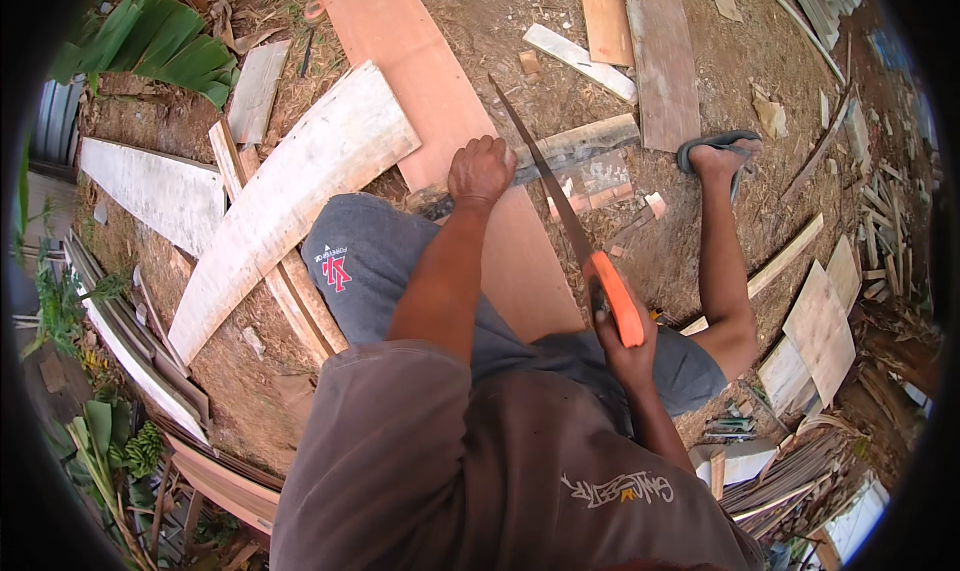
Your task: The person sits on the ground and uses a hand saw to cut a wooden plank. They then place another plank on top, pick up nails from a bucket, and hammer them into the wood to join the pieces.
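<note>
My right hand (630, 363) is wrapped round the orange handle of a handsaw (560, 199). Its long dark blade points up and away to the left, crossing over a weathered length of timber (580, 143). My left hand (482, 173) is closed on that timber, left of the blade, with its fingertips hidden. Beneath the timber runs a long reddish plywood board (425, 66), which passes under my legs. Just right of the blade, small cut wood blocks (600, 197) lie on the ground. Whether the saw teeth touch the timber I cannot tell.
A broad whitish board (300, 196) lies to the left across narrow battens (303, 296). Plywood strips (660, 61) lie at the far right, near my sandalled foot (718, 159). Square panels (820, 316) and stacked scrap are farther right. Banana leaves (150, 46) hang at the upper left.
</note>
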### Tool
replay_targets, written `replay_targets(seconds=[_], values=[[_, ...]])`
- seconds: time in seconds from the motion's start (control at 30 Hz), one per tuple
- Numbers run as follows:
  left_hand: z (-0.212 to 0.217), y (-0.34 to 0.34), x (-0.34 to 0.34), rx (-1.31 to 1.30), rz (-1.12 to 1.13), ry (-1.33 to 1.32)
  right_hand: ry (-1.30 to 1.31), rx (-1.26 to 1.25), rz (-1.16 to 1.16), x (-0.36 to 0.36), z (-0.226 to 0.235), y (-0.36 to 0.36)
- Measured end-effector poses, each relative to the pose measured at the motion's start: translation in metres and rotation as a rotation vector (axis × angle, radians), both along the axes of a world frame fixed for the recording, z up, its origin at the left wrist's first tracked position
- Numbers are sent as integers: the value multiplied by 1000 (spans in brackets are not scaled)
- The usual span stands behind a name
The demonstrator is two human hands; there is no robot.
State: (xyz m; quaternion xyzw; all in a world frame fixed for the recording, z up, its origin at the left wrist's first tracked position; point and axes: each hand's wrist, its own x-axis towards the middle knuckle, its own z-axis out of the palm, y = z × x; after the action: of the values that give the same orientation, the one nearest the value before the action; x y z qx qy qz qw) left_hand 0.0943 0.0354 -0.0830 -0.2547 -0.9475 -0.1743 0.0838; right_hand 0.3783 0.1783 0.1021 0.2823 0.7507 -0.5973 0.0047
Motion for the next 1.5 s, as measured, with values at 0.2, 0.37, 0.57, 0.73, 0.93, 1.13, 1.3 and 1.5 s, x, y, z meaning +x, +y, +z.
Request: replay_targets(seconds=[0.2,0.37,0.57,0.73,0.93,1.13,1.3,1.5], values=[[7,3,5,-81,33,-35,208,25,99,-36,-38,7],[-1,3,2,-87,47,43,87,68,25,130,61,-2],[-2,1,1,-7,-10,22,116,137,116,-34,-25,4],[5,3,5,-89,48,-48,-8,-36,31,-39,-35,9],[-1,3,1,-43,18,27,47,14,66,134,76,7],[0,2,0,-26,0,29,176,106,89,-69,-40,2],[6,6,-1,-46,30,31,170,84,52,-25,-26,1],[2,2,2,-63,1,6,-15,135,65,124,45,2]])
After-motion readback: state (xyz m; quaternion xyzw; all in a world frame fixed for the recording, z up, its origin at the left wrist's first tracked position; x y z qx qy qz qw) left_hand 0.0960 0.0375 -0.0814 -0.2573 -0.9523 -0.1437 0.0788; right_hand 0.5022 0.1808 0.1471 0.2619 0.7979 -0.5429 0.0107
